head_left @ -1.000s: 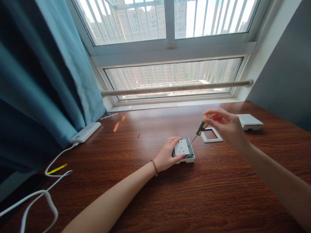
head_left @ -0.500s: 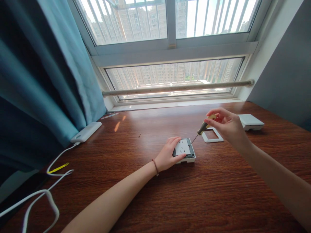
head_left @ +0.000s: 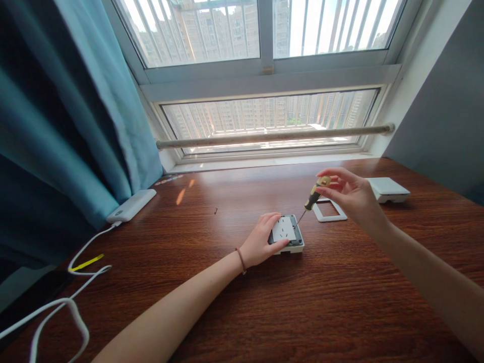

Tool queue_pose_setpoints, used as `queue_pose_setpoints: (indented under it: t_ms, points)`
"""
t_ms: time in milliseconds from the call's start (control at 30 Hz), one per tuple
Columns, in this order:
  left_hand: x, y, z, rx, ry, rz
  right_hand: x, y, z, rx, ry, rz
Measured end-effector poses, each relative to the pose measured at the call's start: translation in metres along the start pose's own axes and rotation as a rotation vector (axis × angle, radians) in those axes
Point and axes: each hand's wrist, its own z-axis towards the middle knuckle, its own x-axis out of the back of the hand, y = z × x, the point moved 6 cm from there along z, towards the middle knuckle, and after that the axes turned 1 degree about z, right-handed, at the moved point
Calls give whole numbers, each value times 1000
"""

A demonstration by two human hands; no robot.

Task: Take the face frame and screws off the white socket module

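My left hand (head_left: 265, 238) grips a white wall socket (head_left: 284, 229) with a grey inner frame, thumb along the near edge and fingers over the far left side. The socket lies face up on the table. A screwdriver (head_left: 315, 194) with a dark and yellow handle is pinched by the fingertips of my right hand (head_left: 350, 194). Its shaft slants down to the left, the tip at the right side of the socket's grey frame; whether it sits in a screw is too small to tell. Just behind the screwdriver lies a white square cover frame (head_left: 333, 218).
Another white socket or switch box (head_left: 388, 189) stands at the right. A small screw (head_left: 216, 210) lies left of the socket. On the left are a white power strip (head_left: 132, 205), its cable (head_left: 93, 239) with a yellow tie (head_left: 87, 262), and a blue curtain (head_left: 124, 151).
The screwdriver's handle has tilted slightly to the left and my right fingers have shifted on it. The socket and my left hand stay in place.
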Motion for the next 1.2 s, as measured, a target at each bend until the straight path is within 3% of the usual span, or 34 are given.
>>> queue_pose_setpoints:
  t_ms: [367,667,1000,1200]
  points:
    - [0,0,0,-1,-5,6,-1,-6,0,-37,-56,37]
    - [0,0,0,3,-9,-1,4,-1,0,-5,56,-76]
    - [1,1,0,0,-10,5,0,-8,0,-34,-13,7]
    - [1,0,0,4,-3,-3,4,-2,0,-5,47,-37]
